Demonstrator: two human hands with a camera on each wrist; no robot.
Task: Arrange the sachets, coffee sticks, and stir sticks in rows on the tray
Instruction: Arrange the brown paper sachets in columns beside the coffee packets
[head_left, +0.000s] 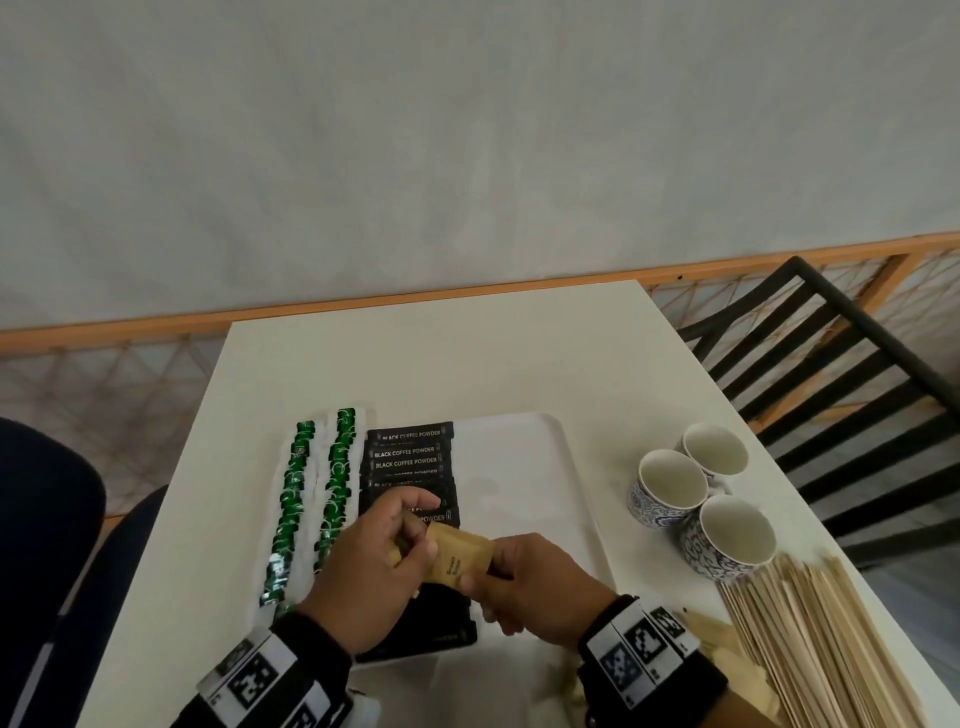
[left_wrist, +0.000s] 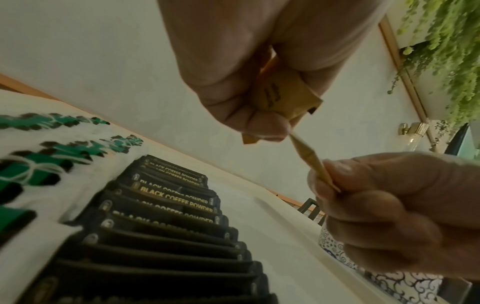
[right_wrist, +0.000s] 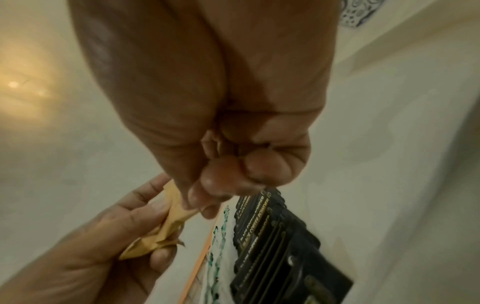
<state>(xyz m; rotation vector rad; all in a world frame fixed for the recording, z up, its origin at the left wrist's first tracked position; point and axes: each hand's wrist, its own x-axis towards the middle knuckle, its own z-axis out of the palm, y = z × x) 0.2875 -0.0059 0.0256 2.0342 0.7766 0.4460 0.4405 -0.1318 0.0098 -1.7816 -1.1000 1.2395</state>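
White and bare along its far edge, the counter (head_left: 415, 353) stands against a pale wall with an orange wooden rail and lattice below it, and a black slatted chair (head_left: 841, 374) stands off the counter's right edge. A white tray (head_left: 540, 467) lies toward the near left of the counter. Along the tray's left edge run two rows of green-and-white sachets (head_left: 311, 493), overlapping from the far end to the near end, and just right of them a row of black coffee sticks (head_left: 410, 457) printed BLACK COFFEE POWDER, shingled one over another. The right half of the tray shows only its white floor.

Both hands meet above the near part of the tray, over the coffee-stick row. The left hand (head_left: 374, 566) has its grip closed on a small bundle of brown paper sachets (head_left: 457, 558) — thumb on top, fingers curled beneath. The right hand (head_left: 535, 587) pinches the right end of one brown sachet between thumb and forefinger, its other fingers curled in; in the left wrist view that sachet (left_wrist: 309, 158) shows edge-on, stretched between the two grips. Both wrists wear black bands with square printed markers.

Near the counter's right edge stand three blue-patterned cups (head_left: 670, 488), touching one another and upright. At the near right corner lies a spread pile of wooden stir sticks (head_left: 810, 639) — just beside the nearest cup and off the tray.
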